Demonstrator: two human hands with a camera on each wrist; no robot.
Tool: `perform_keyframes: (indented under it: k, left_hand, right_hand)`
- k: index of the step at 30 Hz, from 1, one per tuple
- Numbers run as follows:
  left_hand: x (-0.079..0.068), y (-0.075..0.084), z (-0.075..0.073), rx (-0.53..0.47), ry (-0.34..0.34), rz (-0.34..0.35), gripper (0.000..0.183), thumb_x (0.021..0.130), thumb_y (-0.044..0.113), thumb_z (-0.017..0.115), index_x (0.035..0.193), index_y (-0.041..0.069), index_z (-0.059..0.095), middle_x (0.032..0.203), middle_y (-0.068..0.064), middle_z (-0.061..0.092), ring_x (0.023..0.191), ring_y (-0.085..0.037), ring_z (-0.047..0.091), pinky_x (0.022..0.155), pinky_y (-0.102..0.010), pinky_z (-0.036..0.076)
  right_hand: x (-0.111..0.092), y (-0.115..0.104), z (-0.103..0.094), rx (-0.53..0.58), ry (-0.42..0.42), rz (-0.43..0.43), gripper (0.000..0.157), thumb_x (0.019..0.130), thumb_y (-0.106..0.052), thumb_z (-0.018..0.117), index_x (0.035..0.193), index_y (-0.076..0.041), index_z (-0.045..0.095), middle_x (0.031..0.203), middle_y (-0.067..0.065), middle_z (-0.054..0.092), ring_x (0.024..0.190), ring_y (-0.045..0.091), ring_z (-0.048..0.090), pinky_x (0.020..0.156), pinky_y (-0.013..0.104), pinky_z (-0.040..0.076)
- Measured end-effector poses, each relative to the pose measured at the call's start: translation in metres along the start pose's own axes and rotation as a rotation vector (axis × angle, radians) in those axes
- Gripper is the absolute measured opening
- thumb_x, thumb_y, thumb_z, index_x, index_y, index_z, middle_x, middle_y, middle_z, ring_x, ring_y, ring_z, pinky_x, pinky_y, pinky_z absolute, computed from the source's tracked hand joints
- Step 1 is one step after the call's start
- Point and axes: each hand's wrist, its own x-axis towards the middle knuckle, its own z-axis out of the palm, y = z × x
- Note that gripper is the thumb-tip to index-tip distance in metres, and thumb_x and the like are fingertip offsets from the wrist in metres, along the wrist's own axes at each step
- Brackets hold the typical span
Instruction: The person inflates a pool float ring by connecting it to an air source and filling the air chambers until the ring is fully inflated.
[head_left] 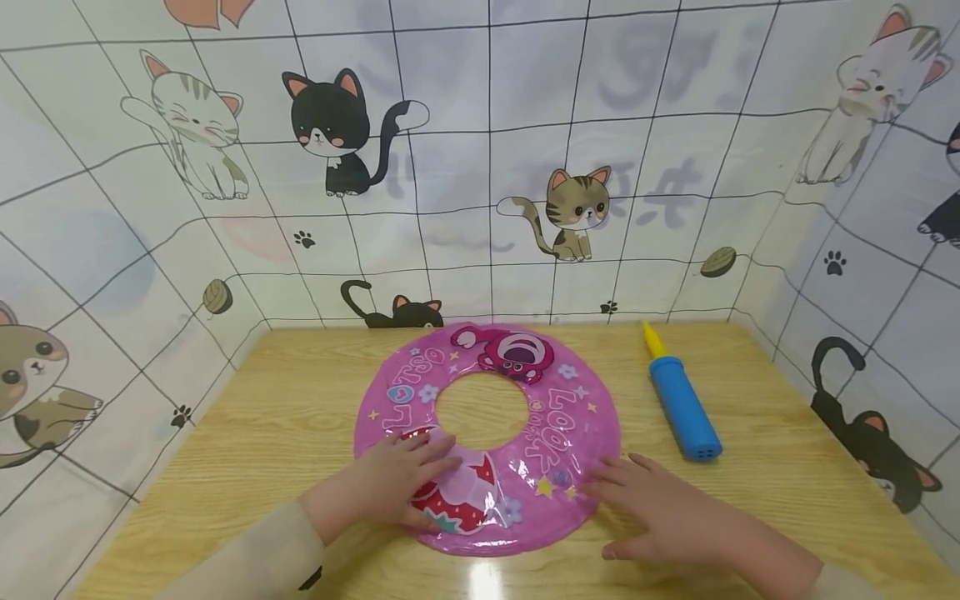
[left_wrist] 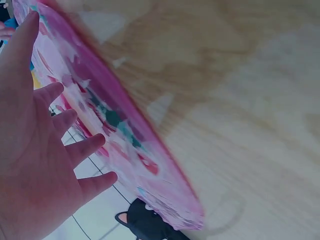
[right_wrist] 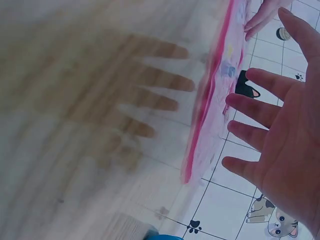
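A pink swim ring [head_left: 577,433] printed with a bear, strawberries, flowers and lettering lies flat on the wooden table in the head view. My left hand [head_left: 401,479] is over its lower left part, fingers spread across the strawberry print. At the ring's lower right edge is my right hand [head_left: 648,508], fingers extended and thumb apart. In the left wrist view the ring [left_wrist: 125,120] runs alongside the spread fingers. The right wrist view has the ring [right_wrist: 212,95] seen edge-on beside straight fingers. Neither hand grips anything.
To the right of the ring lies a blue hand pump [head_left: 684,408] with a yellow nozzle [head_left: 652,339]. The wooden table [head_left: 277,400] is bounded at the back and sides by a white gridded wall covering [head_left: 465,167] with printed cats.
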Motion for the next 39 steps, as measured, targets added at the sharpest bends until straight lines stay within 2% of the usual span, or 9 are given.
perform_keyframes:
  k: [4, 10, 16, 23, 29, 34, 39]
  left_hand:
    - [0.007, 0.005, -0.002, 0.035, 0.017, 0.029, 0.092, 0.078, 0.081, 0.049, 0.153, 0.032, 0.03, 0.159, 0.002, 0.024, 0.141, -0.033, 0.03, 0.11, -0.057, 0.024]
    - [0.023, 0.011, -0.006, 0.122, 0.035, 0.065, 0.095, 0.077, 0.086, 0.04, 0.154, 0.033, 0.026, 0.159, 0.002, 0.023, 0.141, -0.03, 0.029, 0.11, -0.055, 0.025]
    - [0.048, 0.024, -0.014, 0.097, 0.037, 0.094, 0.098, 0.076, 0.085, 0.047, 0.155, 0.033, 0.024, 0.161, 0.002, 0.018, 0.143, -0.032, 0.026, 0.108, -0.06, 0.024]
    - [0.072, 0.039, -0.023, 0.155, 0.006, 0.125, 0.104, 0.072, 0.087, 0.049, 0.156, 0.034, 0.019, 0.161, 0.004, 0.015, 0.144, -0.028, 0.022, 0.111, -0.056, 0.023]
    - [0.085, 0.049, -0.031, 0.094, -0.024, 0.159, 0.109, 0.068, 0.089, 0.051, 0.156, 0.032, 0.019, 0.162, 0.002, 0.014, 0.146, -0.027, 0.015, 0.113, -0.054, 0.018]
    - [0.096, 0.05, -0.032, 0.087, -0.035, 0.133, 0.123, 0.059, 0.092, 0.051, 0.157, 0.028, 0.013, 0.162, 0.0, 0.011, 0.147, -0.027, 0.011, 0.114, -0.052, 0.017]
    - [0.106, 0.055, -0.031, 0.089, -0.048, 0.122, 0.129, 0.055, 0.095, 0.049, 0.157, 0.023, 0.014, 0.162, 0.0, 0.008, 0.147, -0.025, 0.008, 0.115, -0.048, 0.014]
  right_hand:
    - [0.007, 0.0, -0.004, 0.019, 0.008, 0.023, 0.073, 0.084, -0.064, 0.062, 0.142, -0.022, 0.051, 0.149, 0.002, 0.043, 0.138, 0.031, 0.034, 0.109, 0.06, 0.023]
    - [0.021, 0.005, -0.007, 0.05, 0.044, 0.008, 0.069, 0.084, -0.058, 0.066, 0.139, -0.019, 0.053, 0.142, 0.0, 0.049, 0.13, 0.029, 0.043, 0.103, 0.055, 0.036]
    - [0.037, 0.009, -0.007, 0.09, 0.051, -0.033, 0.062, 0.083, -0.047, 0.074, 0.135, -0.016, 0.057, 0.13, -0.004, 0.057, 0.12, 0.022, 0.052, 0.097, 0.047, 0.045]
    - [0.046, 0.011, -0.007, 0.13, 0.032, -0.026, 0.059, 0.081, -0.037, 0.077, 0.133, -0.014, 0.059, 0.126, -0.002, 0.06, 0.117, 0.023, 0.055, 0.094, 0.046, 0.047]
    - [0.053, 0.016, -0.007, 0.194, 0.02, -0.02, 0.048, 0.082, -0.031, 0.077, 0.124, -0.014, 0.063, 0.117, -0.005, 0.061, 0.107, 0.017, 0.057, 0.09, 0.042, 0.049]
    - [0.057, 0.02, -0.006, 0.225, 0.017, -0.036, 0.042, 0.081, -0.027, 0.077, 0.119, -0.016, 0.065, 0.112, -0.009, 0.059, 0.105, 0.016, 0.056, 0.091, 0.041, 0.048]
    - [0.059, 0.02, -0.007, 0.246, 0.001, -0.027, 0.042, 0.079, -0.03, 0.078, 0.117, -0.018, 0.065, 0.113, -0.01, 0.056, 0.109, 0.016, 0.053, 0.096, 0.045, 0.045]
